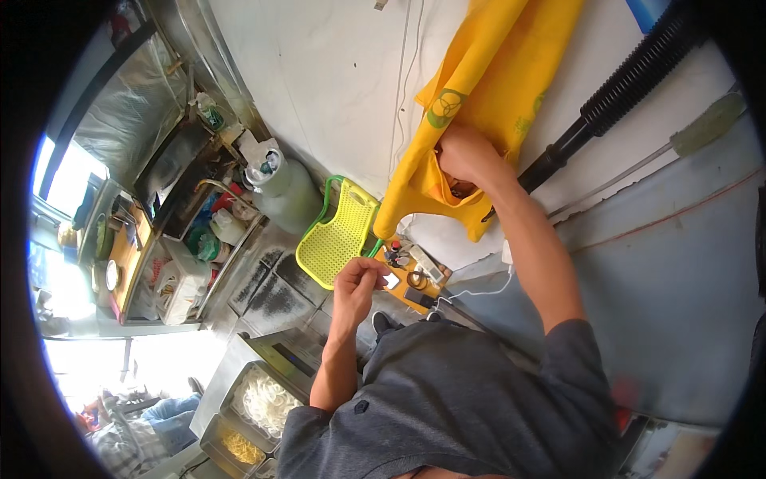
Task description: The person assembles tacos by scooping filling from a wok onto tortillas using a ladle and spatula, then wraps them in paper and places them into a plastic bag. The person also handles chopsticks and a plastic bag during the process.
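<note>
Your right hand (467, 156) reaches into the pocket of the yellow apron (479, 88) hanging on the white wall (335, 72), fingers hidden, while your left hand (359, 279), fingertips pinched together, hovers above the yellow chair (339, 235).

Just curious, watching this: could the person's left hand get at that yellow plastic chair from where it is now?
Probably yes. The left hand hangs free beside the yellow plastic chair, with nothing between them, while the right hand is in the yellow cloth.
</note>
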Demonstrator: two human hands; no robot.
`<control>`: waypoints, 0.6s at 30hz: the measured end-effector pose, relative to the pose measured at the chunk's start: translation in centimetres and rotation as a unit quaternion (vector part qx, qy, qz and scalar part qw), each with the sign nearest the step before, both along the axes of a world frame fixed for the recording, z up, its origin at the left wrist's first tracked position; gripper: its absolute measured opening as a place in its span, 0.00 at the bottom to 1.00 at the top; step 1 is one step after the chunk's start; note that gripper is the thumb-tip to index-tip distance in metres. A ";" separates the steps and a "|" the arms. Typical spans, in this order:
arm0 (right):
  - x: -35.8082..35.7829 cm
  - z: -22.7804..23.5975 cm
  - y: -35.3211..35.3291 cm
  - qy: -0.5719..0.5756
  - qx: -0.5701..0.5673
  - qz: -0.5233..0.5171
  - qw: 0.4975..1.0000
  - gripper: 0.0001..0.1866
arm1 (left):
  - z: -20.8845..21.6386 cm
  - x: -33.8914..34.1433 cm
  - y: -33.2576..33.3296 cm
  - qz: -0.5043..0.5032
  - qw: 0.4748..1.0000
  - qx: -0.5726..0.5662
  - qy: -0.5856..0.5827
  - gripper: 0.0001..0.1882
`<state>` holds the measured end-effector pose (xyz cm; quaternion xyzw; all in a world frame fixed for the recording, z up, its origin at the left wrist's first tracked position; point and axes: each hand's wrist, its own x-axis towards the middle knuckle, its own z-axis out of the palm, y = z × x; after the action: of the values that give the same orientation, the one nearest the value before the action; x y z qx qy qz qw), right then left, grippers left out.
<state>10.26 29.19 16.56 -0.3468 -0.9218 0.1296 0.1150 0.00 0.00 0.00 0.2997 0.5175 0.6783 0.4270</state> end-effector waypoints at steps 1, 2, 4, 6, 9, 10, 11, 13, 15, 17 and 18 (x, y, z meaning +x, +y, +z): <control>-0.6 -1.5 1.5 0.022 0.000 0.001 1.000 0.17 | 0.1 -0.6 0.1 0.001 1.000 -0.006 0.014 0.08; -1.0 -1.8 2.2 0.042 0.002 0.002 0.999 0.16 | 0.1 -1.2 0.3 0.003 1.000 -0.010 0.026 0.08; 0.9 0.7 0.0 0.037 -0.013 0.012 0.999 0.15 | -1.3 0.5 -1.2 0.010 1.000 -0.019 -0.008 0.08; 1.8 2.8 -2.2 0.064 0.017 0.014 0.998 0.14 | -1.4 0.1 -2.7 0.022 0.999 -0.038 -0.011 0.08; 2.1 3.8 -4.3 0.184 0.060 -0.007 0.981 0.12 | -1.9 -1.3 -3.8 0.047 0.998 -0.047 0.004 0.08; 2.5 4.5 -6.2 0.250 0.006 -0.016 0.968 0.11 | -2.1 -1.0 -4.2 0.054 0.997 -0.052 0.009 0.07; 3.0 4.9 -8.6 0.311 -0.053 -0.023 0.949 0.10 | -2.6 -0.6 -4.8 0.065 0.996 -0.058 0.011 0.07; 4.2 3.8 -12.8 0.344 -0.182 0.029 0.921 0.08 | -4.3 -0.3 -5.9 0.088 0.989 -0.108 0.052 0.08; 5.9 0.8 -16.8 0.289 -0.168 0.117 0.935 0.06 | -6.5 0.3 -6.9 0.120 0.978 -0.136 0.100 0.08; 6.9 -3.6 -19.0 0.188 -0.211 0.223 0.933 0.06 | -7.9 1.3 -7.8 0.159 0.954 -0.182 0.178 0.10; 7.3 -6.9 -19.6 0.121 -0.263 0.227 0.930 0.08 | -8.4 2.0 -8.5 0.182 0.942 -0.202 0.195 0.10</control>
<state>17.57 9.64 9.65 -0.1279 -0.8880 0.4308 0.0978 1.97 -8.53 -8.39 0.2342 0.7629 0.5535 0.2383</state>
